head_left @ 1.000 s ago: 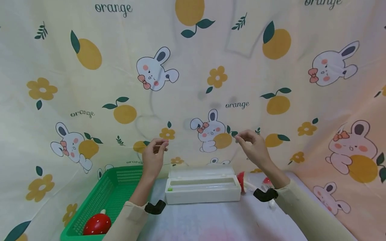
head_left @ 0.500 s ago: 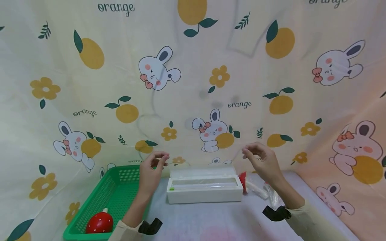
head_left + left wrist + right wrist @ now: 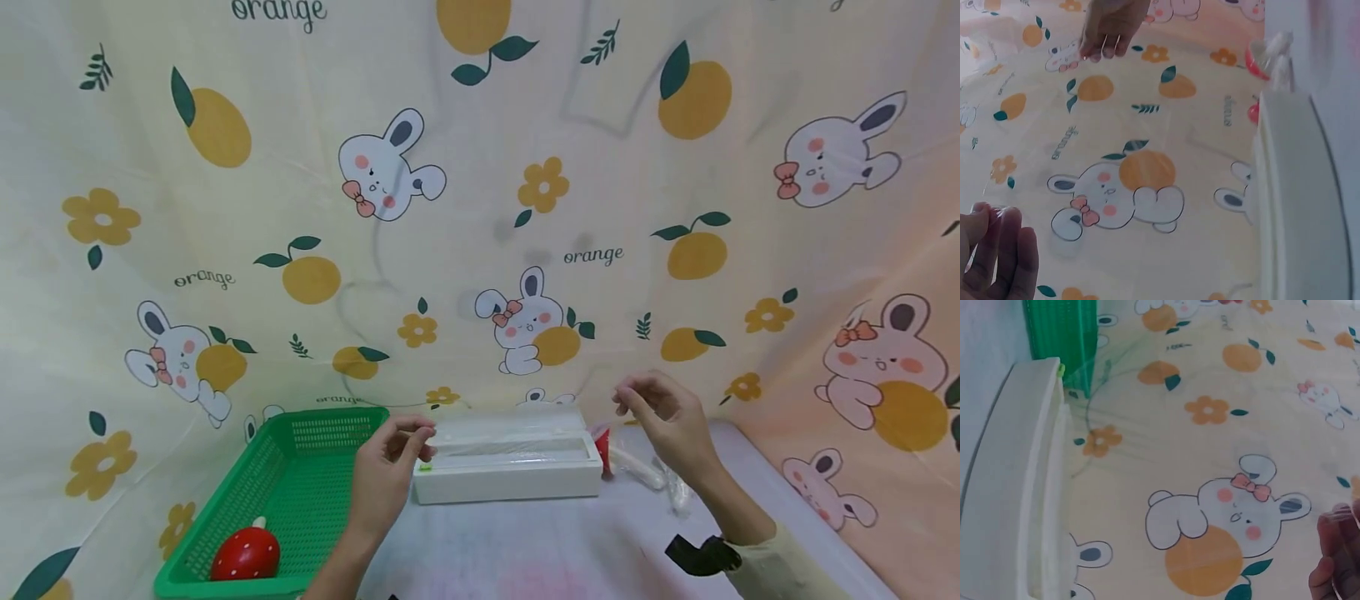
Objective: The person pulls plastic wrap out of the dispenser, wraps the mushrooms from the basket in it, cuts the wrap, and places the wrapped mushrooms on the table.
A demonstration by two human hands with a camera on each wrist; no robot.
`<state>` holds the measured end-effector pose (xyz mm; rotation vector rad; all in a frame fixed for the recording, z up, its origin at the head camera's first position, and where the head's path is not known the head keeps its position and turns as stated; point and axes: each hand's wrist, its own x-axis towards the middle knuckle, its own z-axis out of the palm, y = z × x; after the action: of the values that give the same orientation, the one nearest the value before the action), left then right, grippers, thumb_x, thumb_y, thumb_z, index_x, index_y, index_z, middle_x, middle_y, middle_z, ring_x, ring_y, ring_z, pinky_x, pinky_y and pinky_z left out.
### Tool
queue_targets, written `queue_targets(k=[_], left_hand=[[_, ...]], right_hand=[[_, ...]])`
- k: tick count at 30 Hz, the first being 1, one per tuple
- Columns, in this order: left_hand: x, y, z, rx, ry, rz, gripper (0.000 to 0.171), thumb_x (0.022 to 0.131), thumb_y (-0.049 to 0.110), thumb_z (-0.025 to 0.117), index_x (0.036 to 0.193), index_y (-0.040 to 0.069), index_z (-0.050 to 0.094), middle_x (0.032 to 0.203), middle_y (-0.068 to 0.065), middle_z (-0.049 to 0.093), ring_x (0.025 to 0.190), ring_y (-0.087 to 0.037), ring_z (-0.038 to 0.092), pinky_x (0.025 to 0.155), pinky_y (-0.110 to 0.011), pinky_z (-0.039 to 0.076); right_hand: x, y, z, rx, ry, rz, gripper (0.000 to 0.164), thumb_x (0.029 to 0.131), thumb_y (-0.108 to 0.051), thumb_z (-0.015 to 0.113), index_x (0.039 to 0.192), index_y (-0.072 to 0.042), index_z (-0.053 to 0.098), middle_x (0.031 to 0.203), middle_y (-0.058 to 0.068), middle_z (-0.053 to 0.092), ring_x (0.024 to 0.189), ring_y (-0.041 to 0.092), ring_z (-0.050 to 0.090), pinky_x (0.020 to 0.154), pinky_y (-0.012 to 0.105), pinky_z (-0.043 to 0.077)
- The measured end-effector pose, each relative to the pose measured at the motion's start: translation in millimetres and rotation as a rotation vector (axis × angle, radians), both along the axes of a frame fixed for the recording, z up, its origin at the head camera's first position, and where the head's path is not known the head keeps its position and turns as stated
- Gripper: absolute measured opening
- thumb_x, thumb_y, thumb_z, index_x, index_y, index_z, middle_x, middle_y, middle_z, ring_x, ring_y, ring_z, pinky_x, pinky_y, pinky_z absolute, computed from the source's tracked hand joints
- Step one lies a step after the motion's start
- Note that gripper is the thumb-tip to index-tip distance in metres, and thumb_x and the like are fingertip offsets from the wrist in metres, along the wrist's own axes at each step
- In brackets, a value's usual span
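My left hand [image 3: 386, 479] pinches the edge of a clear sheet of cling film [image 3: 999, 212] between thumb and fingertips, close to the left end of a white cling film dispenser [image 3: 510, 485]. Farther right and higher, my right hand [image 3: 667, 425] pinches the other side of the film, whose gathered edge shows at the fingertips in the right wrist view. Between the hands the sheet is nearly invisible, with faint glints. The dispenser's lid [image 3: 510, 423] stands raised at the back, and its long slot faces up.
At left a green mesh basket [image 3: 168, 575] holds a red, white-dotted mushroom-shaped object [image 3: 246, 553]. Right of the dispenser lie a red-and-white item [image 3: 603, 450] and pieces in clear plastic [image 3: 637, 468]. A printed cloth [image 3: 480, 250] with rabbits and oranges hangs behind the white tabletop [image 3: 517, 550].
Both hands have come down from above the dispenser. The left now overlaps its left end; the right has also shifted to the right. Dispenser and basket stay put.
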<state>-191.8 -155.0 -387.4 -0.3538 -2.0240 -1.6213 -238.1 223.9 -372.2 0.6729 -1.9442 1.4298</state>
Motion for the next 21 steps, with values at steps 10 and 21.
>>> queue_targets(k=[10,21], left_hand=[[27.6,8.5,-30.3,0.004,-0.142,-0.057,0.004,0.102,0.012,0.073,0.106,0.011,0.075,0.087,-0.002,0.074,0.074,-0.019,0.073,0.076,-0.029,0.061],[46.4,5.0,-66.2,-0.002,-0.226,-0.167,0.009,0.102,0.014,0.074,0.105,0.006,0.074,0.089,-0.004,0.075,0.072,-0.022,0.076,0.072,-0.031,0.062]], right_hand=[[12.8,10.7,-21.3,-0.017,0.028,0.086,0.015,0.1,0.011,0.065,0.111,0.002,0.071,0.099,0.006,0.074,0.082,0.016,0.07,0.078,0.02,0.06],[29.0,18.7,-53.8,-0.09,-0.02,0.247,0.019,0.099,0.021,0.057,0.108,0.008,0.067,0.096,0.006,0.071,0.083,0.015,0.069,0.077,0.021,0.059]])
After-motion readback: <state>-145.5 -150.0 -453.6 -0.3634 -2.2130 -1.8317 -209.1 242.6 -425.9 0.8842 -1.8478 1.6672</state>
